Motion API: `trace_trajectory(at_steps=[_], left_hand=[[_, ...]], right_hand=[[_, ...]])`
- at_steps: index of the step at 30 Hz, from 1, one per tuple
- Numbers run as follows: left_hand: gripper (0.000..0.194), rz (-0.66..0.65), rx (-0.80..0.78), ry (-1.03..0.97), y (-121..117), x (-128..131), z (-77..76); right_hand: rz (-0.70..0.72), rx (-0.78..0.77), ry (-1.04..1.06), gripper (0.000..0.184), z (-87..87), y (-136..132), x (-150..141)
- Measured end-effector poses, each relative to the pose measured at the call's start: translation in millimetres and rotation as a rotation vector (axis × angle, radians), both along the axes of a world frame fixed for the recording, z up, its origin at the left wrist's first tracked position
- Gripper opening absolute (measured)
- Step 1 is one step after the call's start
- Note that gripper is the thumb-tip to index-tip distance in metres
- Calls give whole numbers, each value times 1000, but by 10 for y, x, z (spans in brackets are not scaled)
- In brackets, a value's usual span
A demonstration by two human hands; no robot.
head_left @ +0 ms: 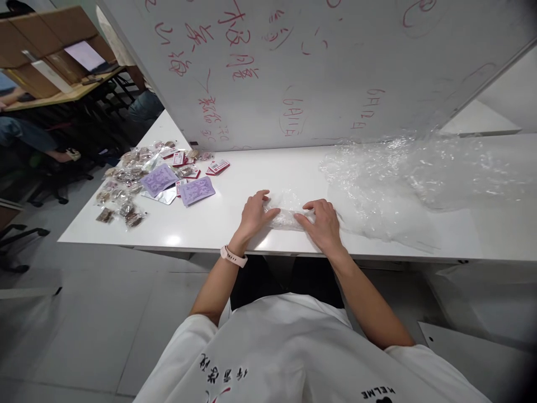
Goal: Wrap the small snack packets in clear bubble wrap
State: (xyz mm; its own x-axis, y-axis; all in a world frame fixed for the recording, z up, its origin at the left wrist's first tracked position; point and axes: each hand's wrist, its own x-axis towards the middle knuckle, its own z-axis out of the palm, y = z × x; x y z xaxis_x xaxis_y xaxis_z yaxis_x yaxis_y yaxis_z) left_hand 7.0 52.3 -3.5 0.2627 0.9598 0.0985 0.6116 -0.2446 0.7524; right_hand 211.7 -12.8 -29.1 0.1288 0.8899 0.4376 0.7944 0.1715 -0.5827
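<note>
A piece of clear bubble wrap point(287, 218) lies on the white table between my two hands, near the front edge. My left hand point(254, 214) grips its left end, with the thumb along the near side and the fingers on the far side. At the right end, my right hand point(322, 224) holds the plastic the same way, thumb pointing inward. Whether anything lies inside the wrap I cannot tell. To the right, a large crumpled heap of clear plastic wrap point(377, 184) spreads beside my right hand.
Purple sachets point(197, 191), red-and-white packets point(218, 167) and several clear bags of small brown pieces point(126, 207) are piled at the table's left. A whiteboard point(268, 73) with red writing stands along the back. Far left, people sit near a desk with cardboard boxes point(42, 45).
</note>
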Motion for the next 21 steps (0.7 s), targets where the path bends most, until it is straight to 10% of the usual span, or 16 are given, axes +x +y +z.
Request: trace_trajectory(at_steps=[5,8,12,15,21], left_hand=[[82,-175,-254,-205,211,88,66],[60,-179,-270,-209,232,209,111],[13,-193,107,-94,75,257,86],[15,-375,414,9,-136,130,-25],[37,-504,519,188,-395,-90,-217]], right_hand=[[207,15,18,23,53,-16,-51],[240,3,30,26,59,-20,-47],[197,-15,52,21,57,-25,-43],[122,-37,111,14,64,-35,-50],[220,26,6,34,45,-28,-53]])
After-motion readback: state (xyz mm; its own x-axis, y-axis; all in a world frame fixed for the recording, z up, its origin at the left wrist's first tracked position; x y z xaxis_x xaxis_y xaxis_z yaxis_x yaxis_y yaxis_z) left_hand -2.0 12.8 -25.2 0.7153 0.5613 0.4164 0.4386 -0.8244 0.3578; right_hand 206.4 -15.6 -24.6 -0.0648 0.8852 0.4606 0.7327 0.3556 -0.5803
